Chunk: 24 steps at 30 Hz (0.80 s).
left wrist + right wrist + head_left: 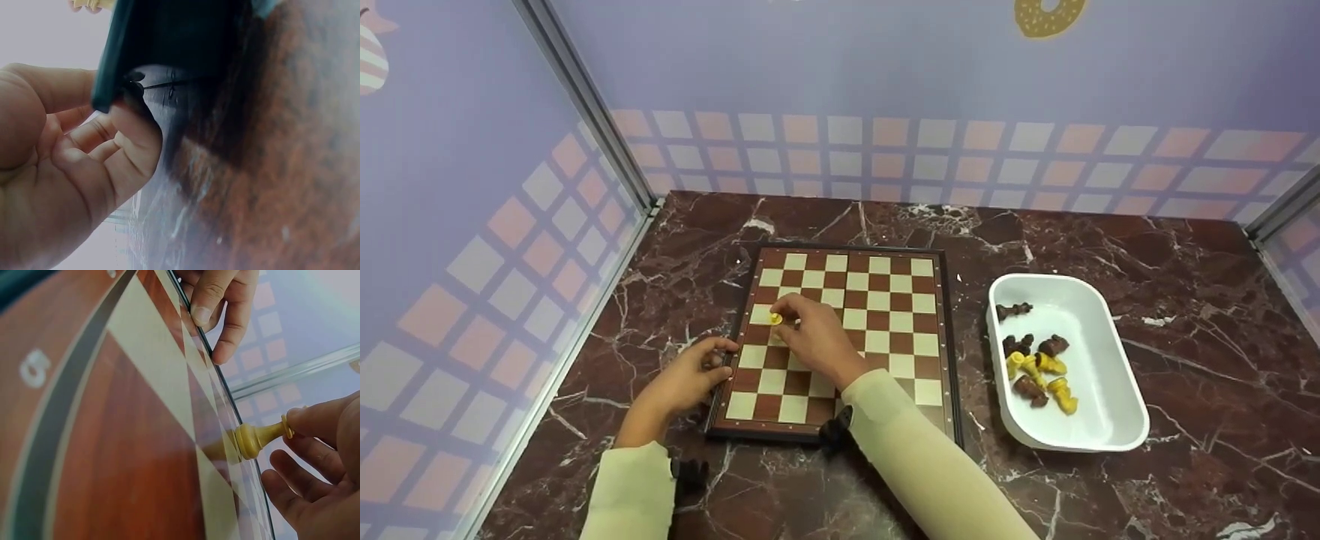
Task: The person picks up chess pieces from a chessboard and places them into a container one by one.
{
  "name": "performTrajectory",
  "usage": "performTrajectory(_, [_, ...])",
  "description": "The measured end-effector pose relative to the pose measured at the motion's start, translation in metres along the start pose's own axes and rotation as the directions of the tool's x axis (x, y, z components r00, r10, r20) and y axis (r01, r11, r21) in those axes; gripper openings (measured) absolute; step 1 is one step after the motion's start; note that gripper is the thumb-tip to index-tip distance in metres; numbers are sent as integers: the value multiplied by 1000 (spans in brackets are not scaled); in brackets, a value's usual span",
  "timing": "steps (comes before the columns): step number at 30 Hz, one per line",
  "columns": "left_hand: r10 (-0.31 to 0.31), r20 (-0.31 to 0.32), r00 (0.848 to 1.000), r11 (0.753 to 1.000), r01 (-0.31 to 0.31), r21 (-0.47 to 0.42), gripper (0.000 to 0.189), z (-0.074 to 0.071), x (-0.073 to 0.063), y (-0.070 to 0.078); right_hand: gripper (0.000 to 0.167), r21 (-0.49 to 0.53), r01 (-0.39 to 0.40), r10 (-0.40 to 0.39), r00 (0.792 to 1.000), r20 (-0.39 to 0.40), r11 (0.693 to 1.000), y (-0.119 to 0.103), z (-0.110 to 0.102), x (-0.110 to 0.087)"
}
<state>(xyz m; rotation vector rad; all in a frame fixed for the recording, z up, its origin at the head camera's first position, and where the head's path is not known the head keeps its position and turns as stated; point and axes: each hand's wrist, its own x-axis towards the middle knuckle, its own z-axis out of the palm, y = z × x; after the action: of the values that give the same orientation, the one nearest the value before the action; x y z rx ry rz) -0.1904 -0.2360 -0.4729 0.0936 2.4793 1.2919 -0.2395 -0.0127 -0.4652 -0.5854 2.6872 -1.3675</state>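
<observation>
A brown-and-cream chessboard (891, 322) in a dark frame lies flat on the marble-patterned table. My right hand (819, 339) pinches the top of a yellow chess piece (253, 440) over the board's left half. In the right wrist view its round base meets the board; fingertips hide its top, so its kind cannot be told. At the board's left edge, my left hand (684, 381) grips the frame between thumb and fingers. The left wrist view shows those fingers curled at the dark edge (104, 84).
To the right of the board stands a white tray (1099, 431). Inside it lie several yellow pieces (1063, 396) and several brown pieces (1030, 390), tumbled together. Purple walls with a checked band (847, 150) rise behind and at the sides.
</observation>
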Motion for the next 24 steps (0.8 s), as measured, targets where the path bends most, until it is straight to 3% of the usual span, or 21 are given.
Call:
performTrajectory(11, [-46,5,999,999,46,8,34,1,1,2,14,88,-1,3,1000,-27,996,4,-4,-4])
performTrajectory(21, [1,-22,1000,998,0,57,34,1,0,3,16,100,12,-7,999,-41,995,8,-16,-10])
performTrajectory(24, [-13,-23,1000,999,14,47,34,2,-1,3,16,121,25,-20,999,-37,992,10,-19,-13])
